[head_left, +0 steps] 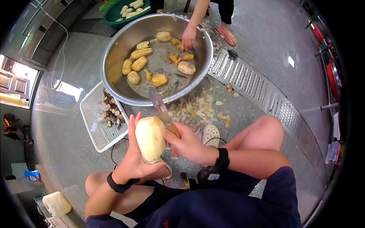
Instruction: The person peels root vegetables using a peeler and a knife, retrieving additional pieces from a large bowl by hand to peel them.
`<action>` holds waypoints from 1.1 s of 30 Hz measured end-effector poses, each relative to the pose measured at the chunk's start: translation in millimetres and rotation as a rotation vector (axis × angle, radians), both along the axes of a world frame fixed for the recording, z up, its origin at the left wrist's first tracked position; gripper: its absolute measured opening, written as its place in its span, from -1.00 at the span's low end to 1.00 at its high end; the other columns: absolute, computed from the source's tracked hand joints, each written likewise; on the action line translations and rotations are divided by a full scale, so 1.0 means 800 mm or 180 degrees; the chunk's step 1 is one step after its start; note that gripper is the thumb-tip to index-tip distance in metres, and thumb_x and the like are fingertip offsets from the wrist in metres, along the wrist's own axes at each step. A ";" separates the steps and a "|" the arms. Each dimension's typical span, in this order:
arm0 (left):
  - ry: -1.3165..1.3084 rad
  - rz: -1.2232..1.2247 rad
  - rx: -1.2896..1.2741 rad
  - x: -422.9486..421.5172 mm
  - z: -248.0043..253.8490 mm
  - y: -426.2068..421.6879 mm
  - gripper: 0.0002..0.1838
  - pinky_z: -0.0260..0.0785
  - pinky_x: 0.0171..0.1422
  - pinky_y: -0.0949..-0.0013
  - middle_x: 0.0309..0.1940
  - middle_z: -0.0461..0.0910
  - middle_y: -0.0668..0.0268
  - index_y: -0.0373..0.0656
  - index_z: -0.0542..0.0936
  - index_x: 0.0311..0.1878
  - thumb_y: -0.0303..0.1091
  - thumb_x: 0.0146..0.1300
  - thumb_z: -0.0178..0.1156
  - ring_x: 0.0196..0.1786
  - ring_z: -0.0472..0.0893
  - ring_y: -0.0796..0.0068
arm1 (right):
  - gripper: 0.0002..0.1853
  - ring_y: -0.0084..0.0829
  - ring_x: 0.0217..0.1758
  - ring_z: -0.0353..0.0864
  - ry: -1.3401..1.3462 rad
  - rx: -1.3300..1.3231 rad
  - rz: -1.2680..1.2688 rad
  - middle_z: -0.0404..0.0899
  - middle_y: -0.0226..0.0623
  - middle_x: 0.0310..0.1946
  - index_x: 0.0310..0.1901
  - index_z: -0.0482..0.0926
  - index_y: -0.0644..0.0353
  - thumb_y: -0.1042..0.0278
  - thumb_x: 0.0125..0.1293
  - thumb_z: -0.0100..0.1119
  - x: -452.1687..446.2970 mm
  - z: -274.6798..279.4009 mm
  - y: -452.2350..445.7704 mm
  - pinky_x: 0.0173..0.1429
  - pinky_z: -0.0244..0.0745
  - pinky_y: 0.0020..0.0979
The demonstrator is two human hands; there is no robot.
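My left hand (135,157) holds up a peeled, pale lotus root segment (150,138), with the palm behind it and the fingers along its left side. In my right hand (190,144) is a peeling knife (162,108) with a broad metal blade and a wooden handle. The blade points away from me at the upper right of the lotus root; whether it touches cannot be told. Beyond my hands stands a large metal basin (104,72) with several brown unpeeled lotus root segments (159,79) and some knobby ginger-like pieces (174,58) in it.
A white basket (91,125) with cut-off ends sits left of the basin. Peelings (201,106) litter the floor near my shoe. A green basin (110,16) holds pale peeled segments. Another person's hand (189,37) reaches into the metal basin. A metal drain grate (258,85) runs along the right.
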State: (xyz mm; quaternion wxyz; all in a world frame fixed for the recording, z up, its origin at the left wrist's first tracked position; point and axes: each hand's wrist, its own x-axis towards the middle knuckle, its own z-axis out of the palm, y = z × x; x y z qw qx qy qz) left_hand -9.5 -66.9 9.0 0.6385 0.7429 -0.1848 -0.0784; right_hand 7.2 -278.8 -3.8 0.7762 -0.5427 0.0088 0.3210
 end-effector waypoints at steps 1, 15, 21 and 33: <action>0.0376 0.0077 -0.0084 0.000 0.004 -0.002 0.49 0.23 0.59 0.09 0.58 0.14 -0.01 -0.15 -0.37 0.69 -0.23 -0.02 0.66 0.56 0.30 0.13 | -0.41 -0.54 -0.45 0.56 -0.0357 -0.0069 -0.0164 0.59 -0.41 -0.35 0.38 0.38 0.34 0.04 0.58 0.19 -0.002 -0.003 0.002 -0.36 0.50 -0.41; 0.1040 0.0778 -0.0025 0.012 0.008 0.003 -0.25 0.49 0.23 0.34 0.15 0.59 0.25 -0.24 0.37 0.35 -0.48 0.08 0.49 0.13 0.62 0.48 | -0.68 -0.12 -0.35 0.70 -0.3816 -0.2482 0.0069 0.68 -0.22 -0.27 0.08 0.56 0.18 0.20 0.42 0.31 0.007 0.013 -0.012 -0.31 0.56 -0.21; 0.1006 0.1221 0.0145 0.005 0.001 -0.007 -0.23 0.51 0.19 0.32 0.10 0.61 0.21 -0.27 0.33 0.38 -0.47 0.09 0.46 0.10 0.63 0.44 | -0.75 -0.06 -0.37 0.68 -0.3297 -0.2317 -0.0290 0.64 -0.17 -0.38 -0.06 0.54 0.14 0.13 0.49 0.23 -0.002 -0.004 0.002 -0.38 0.49 -0.11; 0.1294 0.1392 0.0429 -0.003 -0.040 -0.003 -0.26 0.52 0.16 0.29 0.07 0.58 0.16 -0.30 0.31 0.37 -0.43 0.16 0.45 0.05 0.63 0.39 | -0.69 0.20 -0.35 0.64 -0.1892 -0.2230 0.0123 0.63 0.04 -0.46 -0.10 0.46 0.17 0.06 0.63 -0.03 -0.016 -0.042 0.011 -0.31 0.45 0.15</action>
